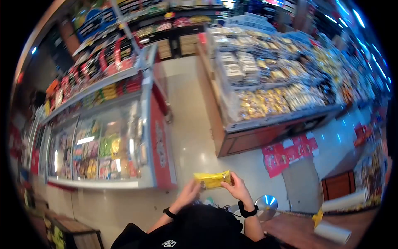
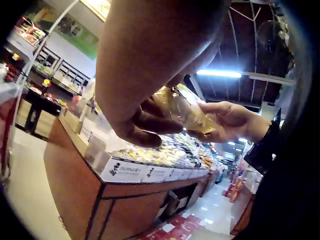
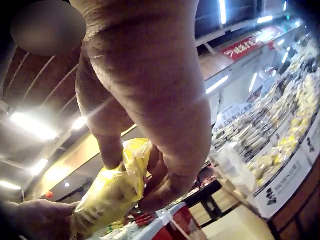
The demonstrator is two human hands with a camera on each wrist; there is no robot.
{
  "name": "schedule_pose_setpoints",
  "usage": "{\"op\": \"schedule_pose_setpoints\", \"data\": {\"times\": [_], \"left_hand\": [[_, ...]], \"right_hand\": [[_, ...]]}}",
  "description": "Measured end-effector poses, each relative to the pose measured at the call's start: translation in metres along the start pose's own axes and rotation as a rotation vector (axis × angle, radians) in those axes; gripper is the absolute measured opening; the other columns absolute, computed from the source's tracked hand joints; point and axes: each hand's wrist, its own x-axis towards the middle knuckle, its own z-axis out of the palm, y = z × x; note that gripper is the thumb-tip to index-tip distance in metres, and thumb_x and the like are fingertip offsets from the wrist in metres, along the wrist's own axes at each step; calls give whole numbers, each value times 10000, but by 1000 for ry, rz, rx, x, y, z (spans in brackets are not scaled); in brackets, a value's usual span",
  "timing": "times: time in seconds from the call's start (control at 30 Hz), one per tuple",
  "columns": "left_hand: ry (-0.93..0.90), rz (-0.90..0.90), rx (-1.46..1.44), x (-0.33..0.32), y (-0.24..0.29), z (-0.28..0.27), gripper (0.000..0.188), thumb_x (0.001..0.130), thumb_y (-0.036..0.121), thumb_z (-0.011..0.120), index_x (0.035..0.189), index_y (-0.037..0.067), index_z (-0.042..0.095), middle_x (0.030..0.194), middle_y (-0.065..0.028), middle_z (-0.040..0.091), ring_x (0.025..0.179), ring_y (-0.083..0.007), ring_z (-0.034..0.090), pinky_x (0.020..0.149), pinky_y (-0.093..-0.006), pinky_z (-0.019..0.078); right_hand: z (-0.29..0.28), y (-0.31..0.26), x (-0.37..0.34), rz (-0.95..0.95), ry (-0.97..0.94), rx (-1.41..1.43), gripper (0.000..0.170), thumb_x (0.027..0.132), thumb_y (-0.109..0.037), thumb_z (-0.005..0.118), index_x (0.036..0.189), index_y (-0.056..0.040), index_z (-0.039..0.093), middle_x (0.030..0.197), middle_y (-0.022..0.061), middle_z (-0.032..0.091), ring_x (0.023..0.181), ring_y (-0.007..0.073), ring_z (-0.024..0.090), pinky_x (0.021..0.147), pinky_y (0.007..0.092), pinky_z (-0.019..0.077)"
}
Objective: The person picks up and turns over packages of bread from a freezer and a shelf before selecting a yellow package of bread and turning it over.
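Note:
A yellow plastic snack packet [image 1: 212,179] is held up in front of the body in the head view. My right hand [image 1: 238,189] pinches its right end, thumb on the near face. In the right wrist view, the thumb and fingers close on the crinkled end of the shiny packet [image 3: 107,200]. My left hand [image 1: 190,194], blurred in the head view, is at the packet's left end. The left wrist view has the left fingers [image 2: 150,125] loosely bent beside the packet [image 2: 192,115], which they partly hide.
A glass-topped freezer [image 1: 95,153] stands at the left, with packaged goods above it. Across the aisle, a wood-sided display counter [image 1: 265,139] bears many wrapped items. Flattened red cardboard [image 1: 290,153] lies on the floor. White rolls [image 1: 344,201] and a wooden counter [image 1: 296,232] are at the lower right.

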Motion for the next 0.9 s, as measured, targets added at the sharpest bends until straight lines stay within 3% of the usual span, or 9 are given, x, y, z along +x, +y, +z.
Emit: {"op": "schedule_pose_setpoints", "data": {"times": [0.1,0.17,0.27,0.33,0.5,0.6,0.67,0.77,0.9], "left_hand": [[-103,117,-62,24,1,26,350,992,257,489,1225,-5,488,928,-58,607,805,-144,563,725,-305,483],[-210,57,-96,36,8,40,345,991,261,490,1210,-6,494,901,-53,607,797,-143,565,718,-307,482],[-307,73,-54,56,11,59,323,985,274,502,1143,-8,522,851,-53,621,771,-149,578,699,-326,481],[-276,205,110,72,-1,74,328,978,289,517,1114,-8,538,850,-66,627,755,-158,586,685,-343,479],[-369,133,6,104,15,89,375,961,274,549,1195,-19,545,944,-108,659,849,-153,618,752,-326,499],[-511,-30,16,133,22,92,375,960,265,555,1213,-12,547,982,-117,663,885,-145,619,770,-311,501],[-505,144,28,160,20,100,362,963,257,557,1213,-5,545,951,-96,660,860,-133,613,751,-300,500],[-540,169,50,184,31,108,320,959,217,564,1187,-7,550,904,-86,659,832,-122,611,736,-292,495],[-578,281,43,221,41,116,271,950,187,578,1137,-8,556,863,-87,661,779,-129,622,702,-284,488]], "right_hand": [[-16,27,-20,-41,172,82,305,899,-81,642,1161,33,537,1013,30,603,893,78,553,775,236,473],[-24,33,-32,-77,227,442,314,918,-123,632,1174,32,536,1017,19,602,910,75,545,802,245,464],[-33,62,-43,71,307,548,330,941,-162,609,1198,31,535,1032,8,600,935,77,542,837,253,456],[-38,92,-50,65,358,501,332,952,-175,592,1207,29,536,1026,1,593,925,73,534,822,249,454],[-55,75,-59,46,468,525,300,979,-199,548,1180,22,569,973,-22,567,884,53,498,763,225,430],[-62,80,-57,139,565,514,279,970,-225,563,1103,18,598,912,-42,552,833,38,472,723,208,407],[-67,97,-49,131,553,446,261,957,-237,581,1021,14,614,838,-59,541,766,28,456,669,202,391],[-84,50,-40,166,689,449,259,955,-244,587,983,12,620,789,-71,516,709,22,434,618,197,367],[-101,51,-24,141,729,467,213,953,-207,594,933,5,605,789,-65,512,733,24,444,622,208,379]]}}
